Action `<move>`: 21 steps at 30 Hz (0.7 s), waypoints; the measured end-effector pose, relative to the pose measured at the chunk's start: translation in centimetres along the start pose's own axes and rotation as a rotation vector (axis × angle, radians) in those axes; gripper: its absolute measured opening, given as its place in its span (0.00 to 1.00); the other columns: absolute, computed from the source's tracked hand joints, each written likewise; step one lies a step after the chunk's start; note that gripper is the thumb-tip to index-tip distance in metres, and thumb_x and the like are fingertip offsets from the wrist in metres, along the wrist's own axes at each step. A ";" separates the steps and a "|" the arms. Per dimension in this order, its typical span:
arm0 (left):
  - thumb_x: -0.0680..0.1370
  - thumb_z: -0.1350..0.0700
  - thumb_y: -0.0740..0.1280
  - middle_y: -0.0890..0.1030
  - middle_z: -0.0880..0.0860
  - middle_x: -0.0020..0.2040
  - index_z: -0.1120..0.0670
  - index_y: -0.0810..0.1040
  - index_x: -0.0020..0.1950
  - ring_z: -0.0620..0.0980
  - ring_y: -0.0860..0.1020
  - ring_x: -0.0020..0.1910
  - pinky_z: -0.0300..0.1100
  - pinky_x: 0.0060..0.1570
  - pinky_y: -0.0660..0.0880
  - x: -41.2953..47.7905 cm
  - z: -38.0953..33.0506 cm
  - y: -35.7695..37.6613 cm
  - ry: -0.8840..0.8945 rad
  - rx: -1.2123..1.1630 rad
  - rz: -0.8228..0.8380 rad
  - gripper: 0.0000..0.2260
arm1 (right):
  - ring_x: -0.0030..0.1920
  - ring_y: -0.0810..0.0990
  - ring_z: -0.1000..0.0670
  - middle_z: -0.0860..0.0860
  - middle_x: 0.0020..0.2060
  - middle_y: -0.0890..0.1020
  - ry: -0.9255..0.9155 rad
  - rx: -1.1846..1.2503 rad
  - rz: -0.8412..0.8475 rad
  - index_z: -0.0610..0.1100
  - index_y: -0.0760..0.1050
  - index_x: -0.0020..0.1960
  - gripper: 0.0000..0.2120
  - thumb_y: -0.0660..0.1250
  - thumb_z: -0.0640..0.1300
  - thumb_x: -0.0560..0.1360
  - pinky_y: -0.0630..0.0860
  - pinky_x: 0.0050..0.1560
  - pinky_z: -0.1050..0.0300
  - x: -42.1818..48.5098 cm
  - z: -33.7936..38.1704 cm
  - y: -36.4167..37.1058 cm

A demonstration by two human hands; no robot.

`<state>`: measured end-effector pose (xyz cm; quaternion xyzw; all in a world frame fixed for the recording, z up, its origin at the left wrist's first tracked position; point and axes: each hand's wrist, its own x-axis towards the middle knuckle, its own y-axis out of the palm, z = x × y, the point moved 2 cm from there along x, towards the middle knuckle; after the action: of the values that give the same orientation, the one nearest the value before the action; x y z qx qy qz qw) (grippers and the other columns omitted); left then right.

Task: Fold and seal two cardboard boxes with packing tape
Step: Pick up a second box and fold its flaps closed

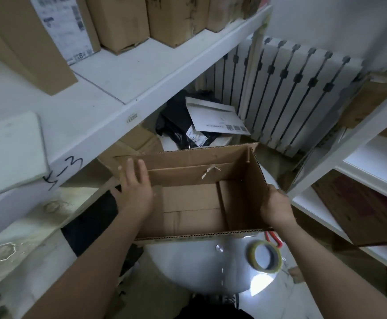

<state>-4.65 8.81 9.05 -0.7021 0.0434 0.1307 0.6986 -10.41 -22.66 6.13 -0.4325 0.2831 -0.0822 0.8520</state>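
Note:
An open brown cardboard box (194, 199) stands on a round white stool (201, 268) in the middle of the view, its top flaps up and its inner bottom flaps folded flat. My left hand (134, 187) lies with straight fingers against the box's left wall and flap. My right hand (276, 207) grips the right wall at its near corner, fingers curled over the edge. A roll of clear packing tape (265, 256) lies flat on the stool just in front of the box, below my right wrist.
White shelving (109, 93) with several cardboard boxes runs along the left. A second white shelf unit (358, 171) stands on the right. Behind the box are a white radiator (303, 93) and a bin with black clothing and a white mailer (215, 118). A red handle (273, 238) pokes out by the tape.

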 end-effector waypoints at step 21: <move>0.80 0.32 0.46 0.54 0.54 0.80 0.55 0.51 0.80 0.54 0.53 0.79 0.54 0.76 0.51 -0.9 0.2 5.6 0.040 -0.343 0.781 0.37 | 0.71 0.67 0.40 0.46 0.74 0.68 -0.189 -0.451 0.605 0.52 0.64 0.74 0.26 0.46 0.60 0.81 0.64 0.70 0.47 0.7 1.7 4.4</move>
<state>-6.96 8.82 3.82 -0.7412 0.2972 0.3774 0.4690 -9.35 -19.07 3.14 -0.5115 0.3291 0.2773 0.7437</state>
